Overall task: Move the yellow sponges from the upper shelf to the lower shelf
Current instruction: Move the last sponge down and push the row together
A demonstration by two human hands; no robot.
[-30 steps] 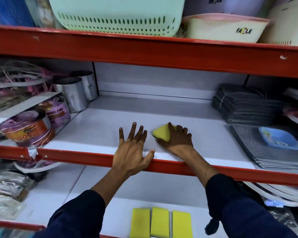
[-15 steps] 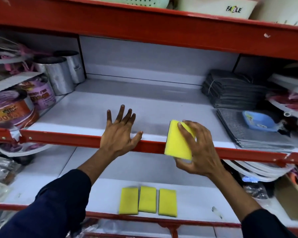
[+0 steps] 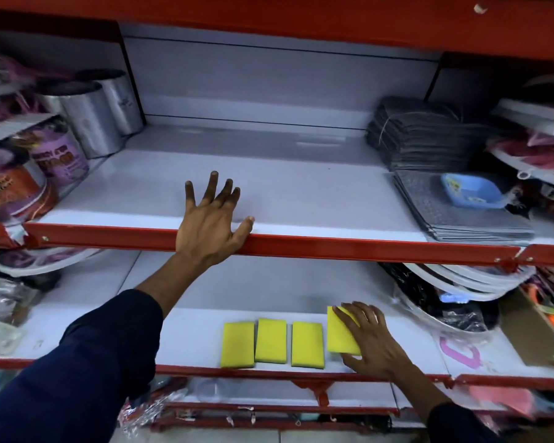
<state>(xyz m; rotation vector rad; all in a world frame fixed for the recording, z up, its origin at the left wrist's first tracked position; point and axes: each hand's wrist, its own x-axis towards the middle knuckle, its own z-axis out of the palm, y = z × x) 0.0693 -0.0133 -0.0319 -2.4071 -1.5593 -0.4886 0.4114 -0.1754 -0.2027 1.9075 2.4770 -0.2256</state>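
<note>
On the lower shelf [image 3: 192, 330], the right hand [image 3: 370, 342] grips the fourth yellow sponge [image 3: 339, 334] beside three others [image 3: 271, 340]. The left hand [image 3: 210, 223] rests flat, fingers spread, on the upper shelf [image 3: 301, 199].

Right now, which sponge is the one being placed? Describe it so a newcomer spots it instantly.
Find the lower shelf, the white one below the red rail that the left hand rests on. Four yellow sponges sit in a row near its front edge. It is the rightmost sponge, the only one with the right hand on it, and it sits a little farther back than the other three.
</note>
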